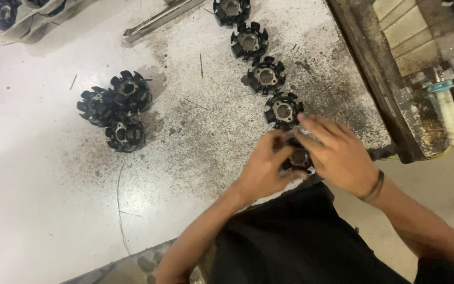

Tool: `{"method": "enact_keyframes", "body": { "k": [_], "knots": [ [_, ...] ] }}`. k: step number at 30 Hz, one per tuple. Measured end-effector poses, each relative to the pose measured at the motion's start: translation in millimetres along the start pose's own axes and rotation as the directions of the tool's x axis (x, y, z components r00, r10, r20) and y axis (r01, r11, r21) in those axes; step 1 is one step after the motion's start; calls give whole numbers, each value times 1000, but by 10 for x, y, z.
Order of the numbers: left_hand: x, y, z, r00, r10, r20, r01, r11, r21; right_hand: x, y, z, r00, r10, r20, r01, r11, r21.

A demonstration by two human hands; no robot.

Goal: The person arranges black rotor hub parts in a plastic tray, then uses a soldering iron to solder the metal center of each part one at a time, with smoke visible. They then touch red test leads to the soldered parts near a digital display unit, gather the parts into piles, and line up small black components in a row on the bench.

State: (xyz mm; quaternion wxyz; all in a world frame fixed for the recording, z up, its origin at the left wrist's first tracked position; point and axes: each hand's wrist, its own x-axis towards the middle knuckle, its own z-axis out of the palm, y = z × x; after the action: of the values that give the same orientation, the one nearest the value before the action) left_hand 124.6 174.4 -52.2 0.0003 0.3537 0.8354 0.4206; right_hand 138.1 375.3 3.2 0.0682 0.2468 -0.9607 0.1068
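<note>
Both hands close around one black star-shaped stator core [298, 157] at the near edge of the worn white table [53, 200]. My left hand [266, 171] grips it from the left, fingers curled over its rim. From the right, my right hand [337, 152] covers it, a dark band on that wrist. Most of the core is hidden under the fingers. A row of several like cores runs away from the hands: one [283, 111] just beyond my fingertips, then another [265, 75] and a third [249, 41] farther back.
Three more black cores [115, 108] cluster at mid-left on the table. A metal bar [158, 20] lies at the back. Thin wire scraps lie scattered on the top. A dark wooden beam [374, 73] borders the table's right side, with white-handled tools [450, 113] beyond it.
</note>
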Motion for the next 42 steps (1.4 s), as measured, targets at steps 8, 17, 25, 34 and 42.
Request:
{"method": "enact_keyframes", "body": {
  "k": [8, 17, 25, 34, 42],
  "knots": [
    [392, -349, -50, 984, -175, 18, 164, 950, 266, -409, -224, 181, 985, 172, -29, -166, 977, 136],
    [-179, -1496, -1473, 847, -86, -525, 490, 511, 706, -34, -102, -24, 998, 56, 9, -56, 998, -6],
    [-59, -1706, -1837, 913, -299, -277, 408, 657, 634, 1728, -444, 415, 922, -357, -152, 358, 933, -22],
    [-93, -1410, -1648, 947, -283, -150, 302, 945, 124, 2630, -120, 782, 969, -89, 229, 72, 994, 80],
    [349, -1515, -1093, 961, -193, -201, 220, 967, 125, 3004, 155, 1161, 941, -338, -23, 325, 918, -227]
  ]
}}
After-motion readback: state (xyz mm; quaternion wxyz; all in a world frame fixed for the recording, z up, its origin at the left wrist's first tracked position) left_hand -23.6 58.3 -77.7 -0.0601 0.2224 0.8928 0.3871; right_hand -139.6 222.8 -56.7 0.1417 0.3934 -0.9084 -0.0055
